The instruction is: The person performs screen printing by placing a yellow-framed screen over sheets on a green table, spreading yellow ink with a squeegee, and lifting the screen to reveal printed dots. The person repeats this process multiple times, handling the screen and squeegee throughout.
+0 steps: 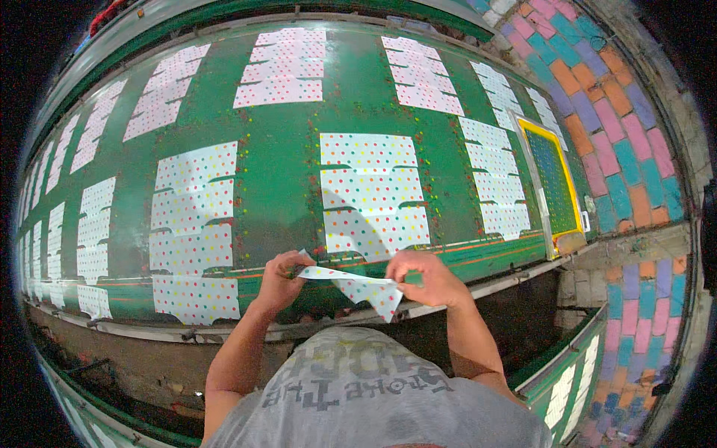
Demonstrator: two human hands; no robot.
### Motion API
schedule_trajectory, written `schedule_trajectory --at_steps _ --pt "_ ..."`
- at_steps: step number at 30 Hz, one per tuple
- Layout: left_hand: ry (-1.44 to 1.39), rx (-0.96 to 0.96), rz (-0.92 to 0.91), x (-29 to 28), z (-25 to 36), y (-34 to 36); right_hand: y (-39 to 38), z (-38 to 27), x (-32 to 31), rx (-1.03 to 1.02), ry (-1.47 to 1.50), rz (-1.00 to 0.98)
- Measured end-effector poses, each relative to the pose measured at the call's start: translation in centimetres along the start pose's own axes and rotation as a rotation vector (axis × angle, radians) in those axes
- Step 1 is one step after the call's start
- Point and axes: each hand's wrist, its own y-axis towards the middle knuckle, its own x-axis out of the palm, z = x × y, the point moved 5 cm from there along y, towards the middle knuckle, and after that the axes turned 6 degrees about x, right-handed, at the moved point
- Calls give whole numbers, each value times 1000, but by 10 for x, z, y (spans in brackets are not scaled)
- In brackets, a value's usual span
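Observation:
Between my two hands, above the near edge of the long green table (280, 179), hangs a white fabric piece (366, 290) with coloured dots. It is folded over along its top edge, and a loose flap droops below. My left hand (282, 282) pinches its left end. At the other end, the fingertips of my right hand (427, 279) are closed on the corner. Just beyond my hands lies a column of flat dotted fabric pieces (371, 188), red, yellow, green and orange spots on white, with a shadow across them. A similar dotted column (193, 201) lies to its left.
A printing screen (554, 183) with a yellow border stands at the table's right end. More dotted columns (280, 67) line the far side. Small coloured specks dot the green surface. Multicoloured paving (624, 134) lies to the right; another green table (571, 377) is at lower right.

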Motion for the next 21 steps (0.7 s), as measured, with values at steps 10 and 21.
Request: schedule_trajectory --at_steps 10,21 --pt "-417 -105 22 67 25 -29 -133 107 -27 384 271 422" --pt "-329 -536 134 130 56 -31 -142 190 -87 416 239 279"
